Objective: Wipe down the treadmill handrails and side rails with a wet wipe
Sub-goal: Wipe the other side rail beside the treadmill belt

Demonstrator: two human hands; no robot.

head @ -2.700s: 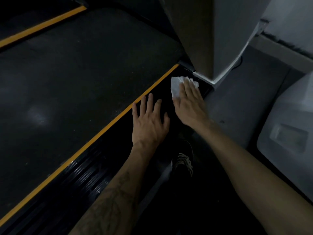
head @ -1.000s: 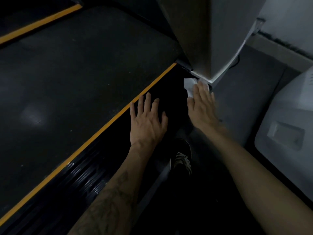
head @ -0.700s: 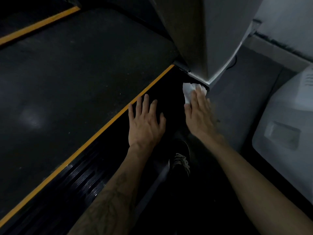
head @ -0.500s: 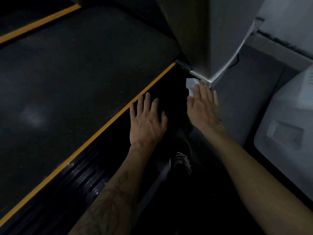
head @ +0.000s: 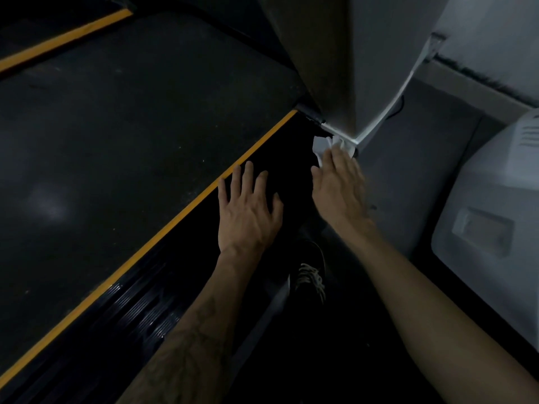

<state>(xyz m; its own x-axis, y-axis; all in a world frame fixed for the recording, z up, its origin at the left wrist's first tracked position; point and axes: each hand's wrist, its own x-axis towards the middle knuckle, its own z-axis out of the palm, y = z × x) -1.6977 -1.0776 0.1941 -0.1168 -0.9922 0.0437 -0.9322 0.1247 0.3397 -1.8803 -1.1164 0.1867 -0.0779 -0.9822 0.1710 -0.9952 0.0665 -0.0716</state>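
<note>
At the front end of the side rail (head: pixel 262 176), where the black strip meets the base of the grey upright (head: pixel 344 83), the right hand (head: pixel 339 185) lies flat on a white wipe (head: pixel 322 145). Its fingers are straight and close together, pressing the crumpled wipe down against the rail; the wipe's far edge shows beyond the fingertips, touching the pale trim at the foot of the upright. The left hand (head: pixel 248 211) rests palm down on the same rail just beside the right, fingers spread and straight, holding nothing, its fingertips near the yellow stripe (head: pixel 175 223) that borders the dark belt (head: pixel 116 126). Nearer the camera the rail shows ribbed grooves. A tattoo marks the left forearm. Between the two forearms, a dark shoe (head: pixel 310 275) with pale laces stands on the floor beside the rail. To the right sits a light grey housing (head: pixel 495 228) with a recessed rectangle.
</note>
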